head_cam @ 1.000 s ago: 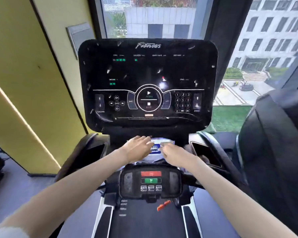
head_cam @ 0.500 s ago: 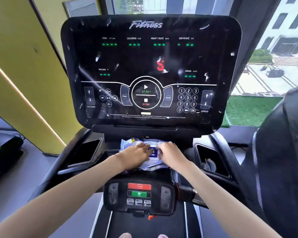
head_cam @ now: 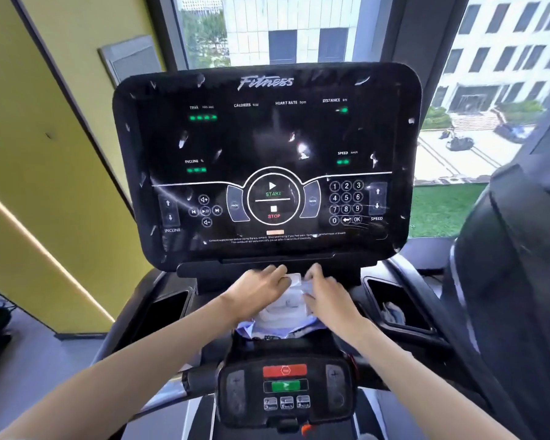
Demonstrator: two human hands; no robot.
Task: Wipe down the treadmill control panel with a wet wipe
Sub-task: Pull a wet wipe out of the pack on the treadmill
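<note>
The treadmill control panel (head_cam: 267,147) is a large black glossy screen with green readouts, a START/STOP ring and a keypad; pale smears and specks dot it. Below it, on the console shelf, lies a wet wipe pack (head_cam: 283,317), white and pale blue and crumpled. My left hand (head_cam: 259,292) rests on the pack's left side, its fingertips pinching a small white flap at the top. On the right side of the pack, my right hand (head_cam: 326,298) presses down with bent fingers. White wipe material shows between the two hands.
A small handlebar console (head_cam: 285,387) with a red and a green button sits nearest me. Cup holders flank the shelf, the left one (head_cam: 169,308) dark, the right one (head_cam: 394,308) holding crumpled material. A yellow wall stands at left, a black machine (head_cam: 521,281) at right.
The blue label seen between my hands earlier is gone; white material now shows there. Both hands stay on the pack with fingers shifted upward. The view has tilted slightly.
</note>
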